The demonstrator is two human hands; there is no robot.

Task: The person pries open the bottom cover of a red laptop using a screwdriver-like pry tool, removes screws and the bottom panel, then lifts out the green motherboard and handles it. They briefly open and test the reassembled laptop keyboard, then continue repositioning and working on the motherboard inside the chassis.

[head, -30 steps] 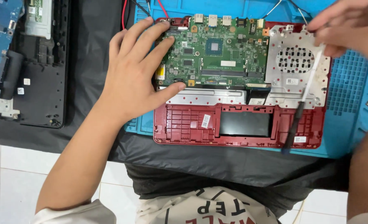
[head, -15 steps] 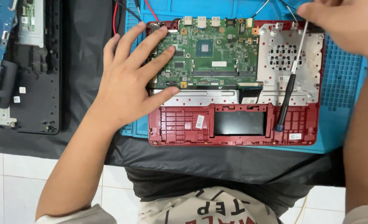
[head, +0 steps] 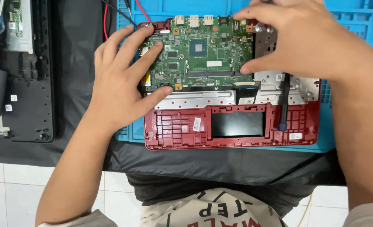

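Green circuit board (head: 199, 52) lies in the upper half of a red laptop shell (head: 232, 124), which rests on a blue mat (head: 346, 25) over black cloth (head: 81, 63). Left hand (head: 123, 84) lies spread wide and flat on the board's left end, fingers (head: 129, 40) reaching toward the top left corner and thumb (head: 157, 94) pressed along the lower left edge. Right hand (head: 298, 40) arches over the board's right end, thumb tip at the lower right edge and index finger near the top edge, a narrow pinch across the board; a black screwdriver (head: 284, 101) lies beneath this hand, its tip toward the shell's front. Whether the hand grips the tool's upper part cannot be told, since the palm hides it.

Board: judged light, thin and stiff, yet fragile, studded with small chips and a central processor (head: 199, 46). Best held by its bare edges and corners, as both hands now do, not by the components or the row of ports (head: 195, 19) along the top. Red and black wires (head: 123, 10) run off the top left corner. Silver plate (head: 203, 100) and dark touchpad back (head: 237, 124) lie below the board. At far left sits a black shell (head: 26, 105).
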